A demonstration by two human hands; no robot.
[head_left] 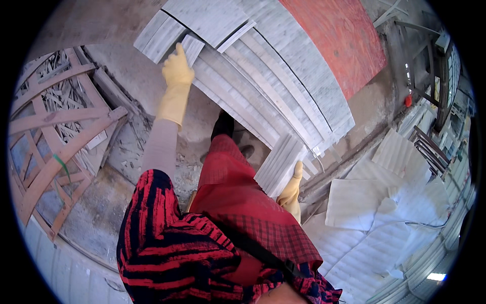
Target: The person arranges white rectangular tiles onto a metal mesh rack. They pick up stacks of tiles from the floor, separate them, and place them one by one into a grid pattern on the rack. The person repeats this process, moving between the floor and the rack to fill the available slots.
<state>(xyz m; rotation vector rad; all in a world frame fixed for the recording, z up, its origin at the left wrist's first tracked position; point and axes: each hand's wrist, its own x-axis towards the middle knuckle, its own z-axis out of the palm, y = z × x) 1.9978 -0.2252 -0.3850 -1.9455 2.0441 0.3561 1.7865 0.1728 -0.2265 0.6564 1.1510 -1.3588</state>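
Note:
Both my hands wear yellow rubber gloves. My left hand [177, 71] is at the far left end of the table, its fingers bent around the near end of a short pale stone strip [193, 49]. At the near right corner, my right hand [290, 195] grips a grooved bundle of grey stone strips [280, 163]; its thumb lies along the bundle's edge and its other fingers are hidden underneath. Between my hands, long grey-white stone strips [243, 96] lie side by side. Beyond them are wider grey slabs [207, 20].
A red board [339, 40] extends beyond the slabs. To my left, a wooden crate [66, 116] holds many thin offcuts. White foam sheets [374, 207] are spread at the right. Dark metal racks [420, 66] stand farther right.

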